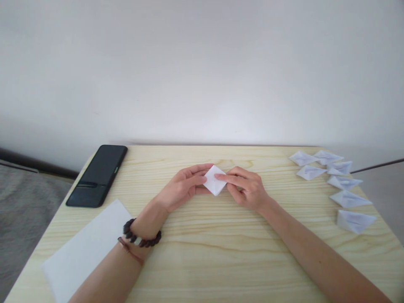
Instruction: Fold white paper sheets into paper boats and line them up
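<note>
A small white piece of folded paper (216, 186), diamond-shaped with a crease down its lower half, is held just above or on the table near its middle. My left hand (186, 184) grips its left corner, thumb on top and fingers behind. From the other side my right hand (248, 187) has its index finger laid on the paper's face and its thumb close to the right edge. The undersides of the paper and some fingertips are hidden.
Several folded white paper boats (347, 198) stand along the right side of the wooden table (202, 256). A black smartphone (97, 174) lies at the back left, with white paper sheets (88, 248) in front of it, partly under my left forearm. A white wall (202, 75) rises behind.
</note>
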Available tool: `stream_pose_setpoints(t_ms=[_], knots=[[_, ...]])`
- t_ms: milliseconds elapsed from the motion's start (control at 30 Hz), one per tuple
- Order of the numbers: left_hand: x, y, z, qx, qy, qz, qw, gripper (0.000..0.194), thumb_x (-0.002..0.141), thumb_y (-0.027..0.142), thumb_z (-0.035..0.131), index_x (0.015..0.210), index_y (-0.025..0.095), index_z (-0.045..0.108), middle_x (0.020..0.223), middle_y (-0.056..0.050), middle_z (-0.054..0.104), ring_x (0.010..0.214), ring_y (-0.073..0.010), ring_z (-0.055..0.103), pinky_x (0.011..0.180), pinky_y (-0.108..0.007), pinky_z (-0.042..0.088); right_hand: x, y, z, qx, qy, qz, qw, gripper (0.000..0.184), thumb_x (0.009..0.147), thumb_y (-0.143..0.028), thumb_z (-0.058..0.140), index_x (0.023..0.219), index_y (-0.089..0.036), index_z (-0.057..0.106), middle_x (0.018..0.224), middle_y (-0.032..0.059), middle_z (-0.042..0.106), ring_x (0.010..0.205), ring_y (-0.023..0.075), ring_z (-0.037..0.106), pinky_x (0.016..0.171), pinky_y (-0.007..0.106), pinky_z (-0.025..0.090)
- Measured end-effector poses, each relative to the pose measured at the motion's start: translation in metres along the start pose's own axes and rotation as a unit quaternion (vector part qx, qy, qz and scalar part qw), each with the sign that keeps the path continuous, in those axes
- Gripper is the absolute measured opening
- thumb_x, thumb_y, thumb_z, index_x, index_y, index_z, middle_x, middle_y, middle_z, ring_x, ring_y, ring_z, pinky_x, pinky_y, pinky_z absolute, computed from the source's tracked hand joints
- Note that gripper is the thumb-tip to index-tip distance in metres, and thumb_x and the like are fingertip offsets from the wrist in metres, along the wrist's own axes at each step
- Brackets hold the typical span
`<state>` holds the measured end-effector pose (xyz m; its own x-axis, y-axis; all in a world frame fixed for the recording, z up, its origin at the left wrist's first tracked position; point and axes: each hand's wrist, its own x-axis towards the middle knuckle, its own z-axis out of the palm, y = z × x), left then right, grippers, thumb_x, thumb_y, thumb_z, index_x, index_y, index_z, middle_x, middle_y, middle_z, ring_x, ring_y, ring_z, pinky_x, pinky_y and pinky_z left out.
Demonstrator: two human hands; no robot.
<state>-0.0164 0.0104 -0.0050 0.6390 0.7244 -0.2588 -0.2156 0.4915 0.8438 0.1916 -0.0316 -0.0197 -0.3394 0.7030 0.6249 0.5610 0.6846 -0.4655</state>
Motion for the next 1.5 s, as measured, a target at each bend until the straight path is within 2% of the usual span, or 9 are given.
stream_pose_setpoints(t_ms=[233, 300, 400, 500, 633, 800, 1133, 1333, 1500], knots=[[0.003, -0.008, 0.005, 0.033, 0.066, 0.020, 0.997, 0.034, 0.079, 0.028, 0.069, 0.110, 0.014, 0.066, 0.107, -0.011, 0.071, 0.091, -0.0196, 0.068, 0.082, -0.033, 0.055, 0.000, 0.003, -0.003, 0.046, -0.028, -0.012, 0.998, 0.031, 0.086, -0.016, 0.048, 0.109, -0.018, 0.068, 0.082, 0.0059, 0.063, 0.066, 0.0139, 0.056, 0.061, 0.027, 0.047], [0.004, -0.011, 0.004, 0.039, 0.072, 0.035, 0.996, 0.037, 0.078, 0.030, 0.070, 0.110, 0.013, 0.066, 0.105, -0.010, 0.072, 0.090, -0.0193, 0.068, 0.083, -0.033, 0.054, 0.001, 0.002, -0.003, 0.046, -0.019, 0.016, 0.999, 0.025, 0.087, -0.017, 0.050, 0.106, -0.019, 0.066, 0.082, 0.0048, 0.065, 0.070, 0.0148, 0.058, 0.066, 0.029, 0.046], [0.005, -0.014, 0.004, 0.047, 0.082, 0.047, 0.994, 0.039, 0.077, 0.032, 0.072, 0.110, 0.013, 0.067, 0.102, -0.009, 0.073, 0.087, -0.0188, 0.068, 0.082, -0.032, 0.055, 0.002, 0.001, -0.004, 0.054, -0.001, 0.101, 0.993, 0.018, 0.087, -0.021, 0.055, 0.104, -0.019, 0.061, 0.075, 0.0010, 0.065, 0.067, 0.0134, 0.059, 0.068, 0.028, 0.045], [0.004, -0.015, 0.005, 0.050, 0.099, 0.049, 0.993, 0.040, 0.075, 0.033, 0.074, 0.109, 0.014, 0.068, 0.100, -0.008, 0.073, 0.086, -0.0184, 0.068, 0.080, -0.030, 0.055, 0.004, 0.001, -0.005, 0.048, -0.042, 0.130, 0.989, 0.009, 0.088, -0.026, 0.055, 0.088, -0.018, 0.059, 0.066, -0.0012, 0.061, 0.060, 0.0118, 0.054, 0.065, 0.027, 0.041], [0.003, -0.013, 0.006, 0.039, 0.095, 0.042, 0.994, 0.040, 0.072, 0.031, 0.076, 0.108, 0.014, 0.069, 0.099, -0.007, 0.074, 0.086, -0.0184, 0.068, 0.082, -0.030, 0.054, 0.006, 0.002, -0.004, 0.018, -0.086, 0.119, 0.989, 0.031, 0.092, -0.025, 0.047, 0.061, -0.019, 0.049, 0.053, -0.0023, 0.050, 0.052, 0.0108, 0.043, 0.057, 0.026, 0.034], [0.002, -0.008, 0.002, 0.060, 0.049, 0.013, 0.997, 0.036, 0.073, 0.031, 0.076, 0.105, 0.014, 0.070, 0.094, -0.006, 0.075, 0.088, -0.0180, 0.069, 0.082, -0.027, 0.053, 0.005, 0.003, -0.003, 0.053, -0.080, 0.151, 0.984, 0.033, 0.093, -0.025, 0.045, 0.061, -0.019, 0.044, 0.054, -0.0027, 0.046, 0.052, 0.0100, 0.042, 0.054, 0.024, 0.032], [-0.001, -0.002, 0.013, 0.198, 0.105, 0.036, 0.974, 0.025, 0.075, 0.034, 0.073, 0.089, 0.014, 0.073, 0.079, -0.003, 0.076, 0.071, -0.0144, 0.068, 0.064, -0.020, 0.050, 0.002, 0.006, -0.002, 0.059, -0.106, 0.073, 0.990, 0.027, 0.091, -0.022, 0.048, 0.064, -0.018, 0.047, 0.058, -0.0033, 0.043, 0.054, 0.0090, 0.040, 0.054, 0.023, 0.031], [-0.002, -0.004, 0.014, 0.177, 0.126, 0.056, 0.974, 0.020, 0.074, 0.033, 0.073, 0.080, 0.014, 0.075, 0.075, -0.002, 0.075, 0.065, -0.0123, 0.065, 0.060, -0.019, 0.048, 0.003, 0.005, -0.002, 0.060, -0.114, 0.062, 0.990, 0.028, 0.092, -0.024, 0.048, 0.065, -0.018, 0.048, 0.058, -0.0032, 0.043, 0.055, 0.0086, 0.040, 0.054, 0.022, 0.031], [-0.001, -0.002, 0.015, 0.182, 0.126, 0.041, 0.974, 0.021, 0.074, 0.034, 0.074, 0.081, 0.015, 0.074, 0.074, -0.001, 0.074, 0.065, -0.0111, 0.064, 0.059, -0.018, 0.047, 0.003, 0.004, -0.004, 0.064, -0.120, 0.084, 0.987, 0.030, 0.093, -0.025, 0.048, 0.064, -0.018, 0.049, 0.056, -0.0036, 0.043, 0.052, 0.0078, 0.040, 0.052, 0.022, 0.030]])
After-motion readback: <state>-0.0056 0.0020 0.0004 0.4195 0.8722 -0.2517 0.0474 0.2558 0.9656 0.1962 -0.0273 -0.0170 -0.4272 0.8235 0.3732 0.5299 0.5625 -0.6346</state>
